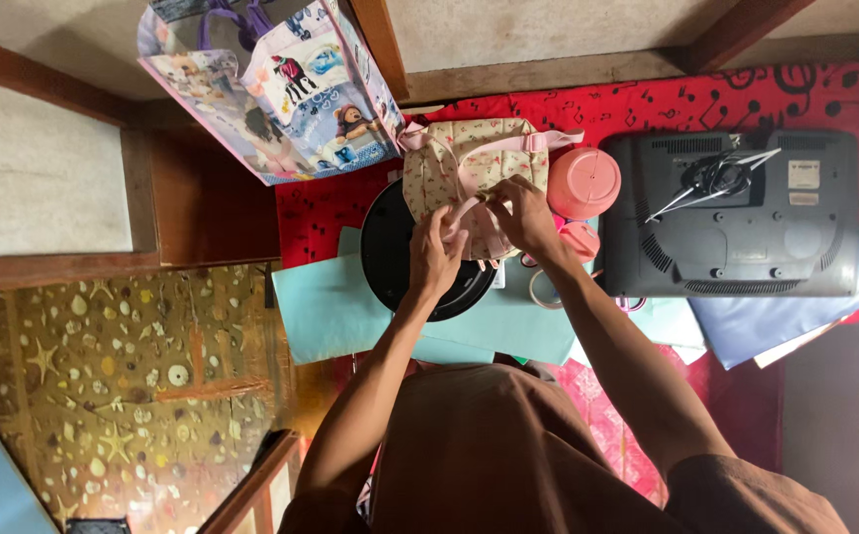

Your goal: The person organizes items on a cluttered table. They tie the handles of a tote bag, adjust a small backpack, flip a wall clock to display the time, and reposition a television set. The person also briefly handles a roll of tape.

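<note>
A small cream floral bag (454, 158) with pink straps lies partly on a round black disc-shaped object (390, 262). My left hand (436, 255) pinches the bag's near edge by a pink strap. Just to the right, my right hand (523, 213) grips the pink strap at the bag's front. Both hands are close together over the bag. What lies inside the bag is hidden.
A round pink container (584, 182) stands right of the bag, a smaller pink item (580, 237) below it. The back of a black monitor (736, 213) lies at right on a red patterned cloth (647, 109). Pale blue-green sheets (325, 311) lie underneath. A colourful printed tote bag (281, 84) sits at upper left.
</note>
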